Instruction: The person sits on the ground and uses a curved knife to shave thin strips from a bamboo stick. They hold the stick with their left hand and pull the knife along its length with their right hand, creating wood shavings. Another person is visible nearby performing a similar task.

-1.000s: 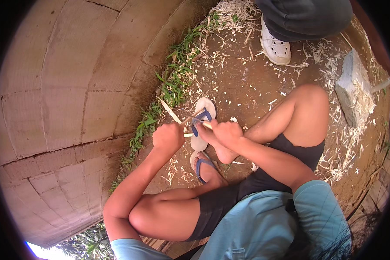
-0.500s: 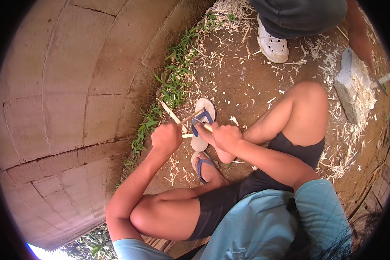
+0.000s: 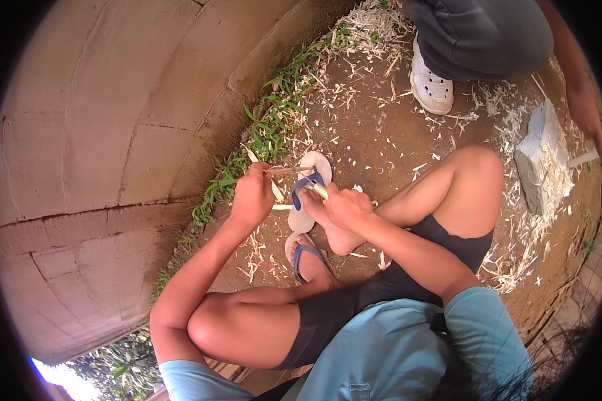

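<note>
My left hand [image 3: 253, 197] is closed around one end of a thin brown wooden stick [image 3: 287, 170], which points to the right above a flip-flop. In my right hand [image 3: 346, 206], closed as well, is a small knife with a pale handle [image 3: 320, 191]. Its narrow metal blade reaches up and left toward the stick; whether the two touch is too small to tell. Below the hands lies the beige flip-flop [image 3: 316, 162] with a blue strap, my bare right foot beside and partly over it. The other blue-strapped flip-flop [image 3: 293, 242] is on my left foot.
A brick wall [image 3: 93, 167] rises on the left, with grass [image 3: 274, 120] along its base. Pale wood shavings [image 3: 361, 33] litter the brown ground. At the upper right another person crouches, with a white clog [image 3: 431, 85] and a hand [image 3: 585, 120] near a stone block [image 3: 540, 157].
The view has shifted slightly. My left hand has risen and turned, and the stick now lies nearly level instead of slanting. The other person's hand has moved outward from the stone block.
</note>
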Available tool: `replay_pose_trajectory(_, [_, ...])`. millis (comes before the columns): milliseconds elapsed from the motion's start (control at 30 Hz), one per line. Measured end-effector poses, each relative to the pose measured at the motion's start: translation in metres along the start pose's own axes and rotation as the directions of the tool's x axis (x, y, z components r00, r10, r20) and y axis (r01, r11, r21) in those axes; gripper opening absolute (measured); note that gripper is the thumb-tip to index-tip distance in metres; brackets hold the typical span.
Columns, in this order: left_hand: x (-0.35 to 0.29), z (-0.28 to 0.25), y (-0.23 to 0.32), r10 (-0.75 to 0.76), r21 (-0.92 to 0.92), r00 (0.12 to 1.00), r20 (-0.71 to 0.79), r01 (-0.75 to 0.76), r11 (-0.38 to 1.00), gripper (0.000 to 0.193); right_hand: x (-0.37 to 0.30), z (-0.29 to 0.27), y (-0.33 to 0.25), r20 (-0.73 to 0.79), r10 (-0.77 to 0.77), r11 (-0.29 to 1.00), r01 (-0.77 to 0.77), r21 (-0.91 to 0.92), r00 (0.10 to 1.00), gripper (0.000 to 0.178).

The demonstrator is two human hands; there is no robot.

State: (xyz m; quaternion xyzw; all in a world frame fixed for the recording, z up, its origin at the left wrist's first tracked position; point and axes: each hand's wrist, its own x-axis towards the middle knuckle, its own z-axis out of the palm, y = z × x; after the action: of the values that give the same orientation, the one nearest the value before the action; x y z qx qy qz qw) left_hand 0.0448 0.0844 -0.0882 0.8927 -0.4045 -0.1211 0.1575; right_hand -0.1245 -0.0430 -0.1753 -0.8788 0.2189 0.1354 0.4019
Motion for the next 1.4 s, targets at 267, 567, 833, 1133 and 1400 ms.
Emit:
replay_pose_trajectory(267, [-0.003,0.007,0.002,0.081,-0.007,0.997,0.007,-0.081,0.997,0.012,-0.003,-0.011,-0.012,0.043,0.054,0.998,-0.055,0.015,0.998,0.035])
replay_pose_trajectory(567, [0.002,-0.010,0.026,-0.038,0.121,0.984,0.176,0.017,0.992,0.022,-0.023,-0.024,-0.027,-0.176,0.052,0.997,-0.042,0.064,0.983,0.035])
replay_pose_trajectory(833, [0.000,-0.007,0.005,0.023,0.135,0.995,0.094,-0.036,0.990,0.013,-0.020,-0.019,-0.021,-0.182,-0.010,0.999,0.018,0.043,0.983,0.037])
replay_pose_trajectory(1133, [0.002,-0.010,0.016,0.068,0.156,0.992,0.106,-0.085,0.984,0.016,0.000,0.002,-0.007,-0.048,0.014,0.965,-0.026,-0.262,0.999,0.037])
replay_pose_trajectory(1400, [0.002,-0.013,0.027,0.029,0.170,0.983,0.179,-0.060,0.984,0.021,-0.011,-0.011,-0.020,-0.547,-0.216,0.952,0.300,0.068,0.809,0.038])
